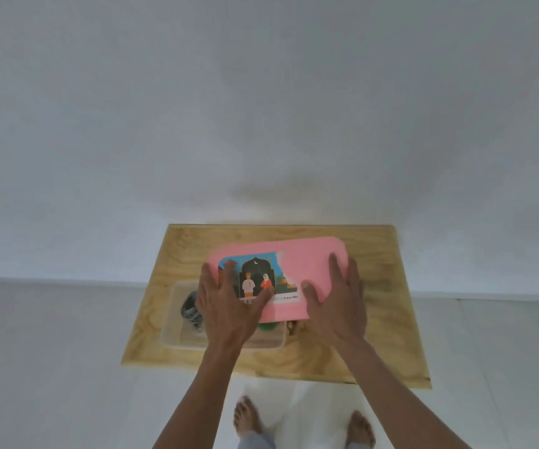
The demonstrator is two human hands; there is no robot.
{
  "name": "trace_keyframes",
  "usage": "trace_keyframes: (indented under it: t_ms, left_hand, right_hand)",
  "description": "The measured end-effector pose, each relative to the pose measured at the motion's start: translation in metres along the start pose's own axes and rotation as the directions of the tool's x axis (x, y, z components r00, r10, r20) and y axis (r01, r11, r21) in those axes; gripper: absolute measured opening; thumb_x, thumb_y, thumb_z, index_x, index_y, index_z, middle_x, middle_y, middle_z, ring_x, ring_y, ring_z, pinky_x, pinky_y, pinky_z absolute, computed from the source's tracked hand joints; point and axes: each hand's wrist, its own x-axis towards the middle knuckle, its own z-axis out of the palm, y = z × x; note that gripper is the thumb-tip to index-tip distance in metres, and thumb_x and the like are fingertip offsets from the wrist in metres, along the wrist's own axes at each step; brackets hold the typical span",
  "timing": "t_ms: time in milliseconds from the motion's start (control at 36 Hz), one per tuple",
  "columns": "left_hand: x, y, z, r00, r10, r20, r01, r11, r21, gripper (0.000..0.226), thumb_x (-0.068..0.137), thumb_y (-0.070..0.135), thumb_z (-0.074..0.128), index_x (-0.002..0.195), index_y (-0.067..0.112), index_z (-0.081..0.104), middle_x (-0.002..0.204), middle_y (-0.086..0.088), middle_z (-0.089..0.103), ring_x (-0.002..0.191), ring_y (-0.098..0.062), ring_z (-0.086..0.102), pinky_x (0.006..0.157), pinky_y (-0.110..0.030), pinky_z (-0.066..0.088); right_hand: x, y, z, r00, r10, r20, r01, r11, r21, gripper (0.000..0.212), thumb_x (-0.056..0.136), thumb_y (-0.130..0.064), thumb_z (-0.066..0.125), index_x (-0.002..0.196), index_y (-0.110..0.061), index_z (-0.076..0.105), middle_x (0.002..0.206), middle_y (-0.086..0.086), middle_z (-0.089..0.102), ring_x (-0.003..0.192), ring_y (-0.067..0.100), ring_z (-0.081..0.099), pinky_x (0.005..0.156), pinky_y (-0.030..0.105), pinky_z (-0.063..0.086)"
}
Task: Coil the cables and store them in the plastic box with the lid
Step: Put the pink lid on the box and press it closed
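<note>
A pink lid (307, 264) with a torn colour sticker lies skewed over a clear plastic box (172, 332) on a small wooden table (388, 319). It covers the box's right part and juts out past it to the right. Both my hands rest flat on the lid: my left hand (226, 303) on the sticker at its left end, my right hand (339, 303) near its right end. A coiled grey-black cable (190, 307) shows inside the box's uncovered left end. Something green (268, 327) peeks out under the lid's near edge.
The table stands against a white wall (261, 108) on a pale tiled floor (51, 367). My bare feet (248, 419) are just in front of the table's near edge. A small brown item (294, 327) lies beside the box under the lid.
</note>
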Motion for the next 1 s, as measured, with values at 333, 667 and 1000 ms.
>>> trace_keyframes:
  t_ms: [333,667,1000]
  left_hand:
    - [0.034,-0.129,-0.028,0.989,0.053,0.138,-0.069,0.991,0.115,0.093,0.076,0.074,0.062,0.15,0.023,0.037,0.164,-0.02,0.014,0.151,-0.035,0.012,0.114,-0.052,0.023]
    - [0.036,-0.164,-0.003,0.949,0.061,0.308,-0.097,0.99,0.104,0.112,0.066,0.09,0.033,0.155,0.023,0.028,0.168,-0.008,0.004,0.152,-0.039,0.002,0.116,-0.058,0.018]
    - [0.036,-0.174,0.007,0.944,0.1,0.314,-0.153,0.977,0.148,0.105,0.075,0.088,0.028,0.156,0.022,0.025,0.168,-0.01,0.009,0.152,-0.041,0.005,0.112,-0.062,0.027]
  right_hand:
    - [-0.054,-0.055,0.124,0.983,0.17,0.068,-0.167,0.984,-0.055,0.08,0.093,-0.049,0.055,0.157,-0.025,0.015,0.165,0.011,0.004,0.152,0.03,0.008,0.119,0.043,0.022]
    - [-0.056,-0.048,0.152,0.973,0.228,0.038,-0.221,0.967,-0.127,0.077,0.094,-0.051,0.052,0.157,-0.031,0.012,0.165,0.01,0.007,0.149,0.032,0.017,0.116,0.045,0.028]
    - [-0.054,-0.041,0.158,0.982,0.186,0.005,-0.184,0.975,-0.124,0.076,0.094,-0.052,0.051,0.156,-0.031,0.014,0.164,0.01,0.008,0.148,0.034,0.018,0.115,0.048,0.029]
